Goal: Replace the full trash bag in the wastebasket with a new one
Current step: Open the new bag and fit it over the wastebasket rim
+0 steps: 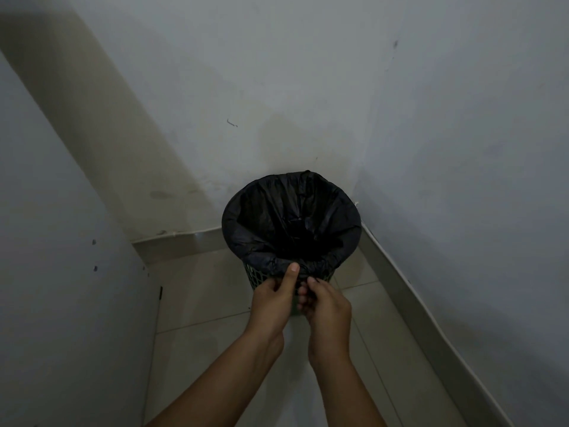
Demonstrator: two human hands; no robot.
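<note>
A green mesh wastebasket (257,277) stands on the floor in a corner of the room. A black trash bag (277,211) lines it, its edge folded over the rim all round. Inside, the bag looks dark and I cannot tell what it holds. My left hand (272,302) and my right hand (326,306) meet at the near side of the rim. Both pinch the gathered black plastic there, the left thumb pressing up against the bag's fold.
White walls (308,87) close in behind and to the right of the basket, with a pale skirting board (415,303) along the floor. A white panel (61,272) stands on the left. Light floor tiles (200,349) lie under my arms.
</note>
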